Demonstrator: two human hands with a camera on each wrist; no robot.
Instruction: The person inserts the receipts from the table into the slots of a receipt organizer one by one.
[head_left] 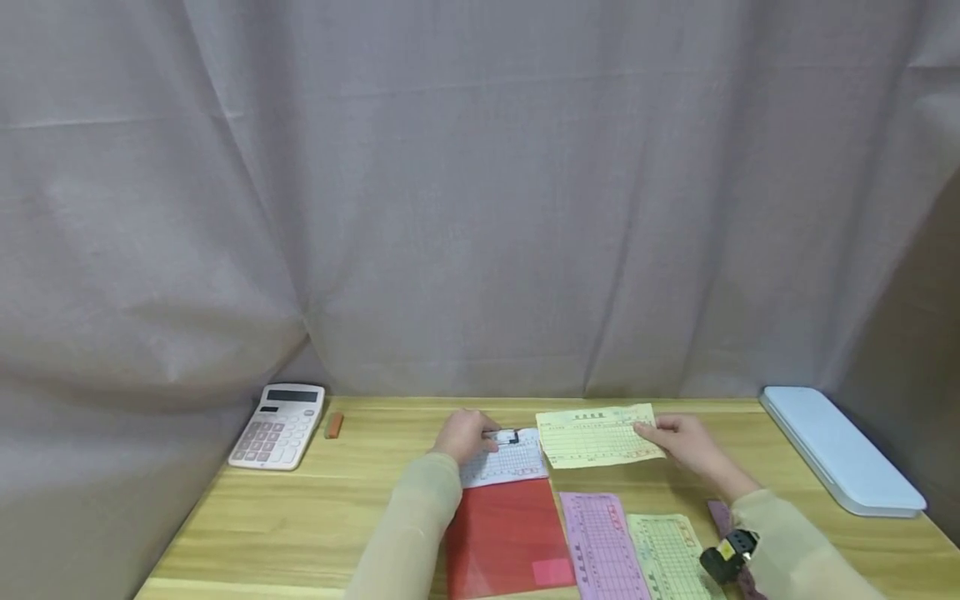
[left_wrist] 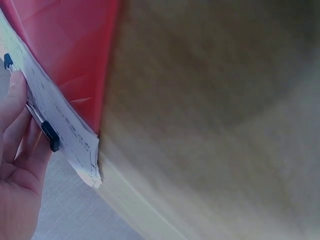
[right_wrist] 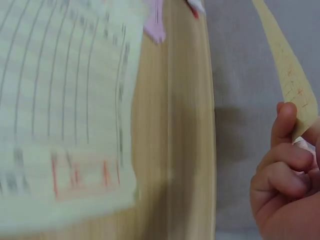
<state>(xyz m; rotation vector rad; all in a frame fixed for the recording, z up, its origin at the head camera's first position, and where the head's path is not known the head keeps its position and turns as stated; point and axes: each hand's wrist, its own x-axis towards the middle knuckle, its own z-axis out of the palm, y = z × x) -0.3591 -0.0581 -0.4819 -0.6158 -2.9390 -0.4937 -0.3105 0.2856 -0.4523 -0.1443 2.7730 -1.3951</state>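
A white printed form stack [head_left: 506,461], with black binder clips [left_wrist: 50,134] on its far edge, lies over the top of a red folder [head_left: 502,533]. My left hand [head_left: 462,435] holds that clipped edge, thumb on the paper and fingers curled behind, as the left wrist view shows. To the right, my right hand [head_left: 684,446] pinches a pale yellow form [head_left: 596,437] by its right end, raised above the table. Nearer to me lie a purple form [head_left: 603,546] and another yellow-green form [head_left: 671,554].
At the left stand a white calculator [head_left: 277,427] and a small brown eraser-like block [head_left: 334,426]. A pale blue case [head_left: 843,450] lies at the far right. Another purple piece [head_left: 722,518] is partly hidden under the right forearm. A grey curtain [head_left: 480,200] hangs behind the table.
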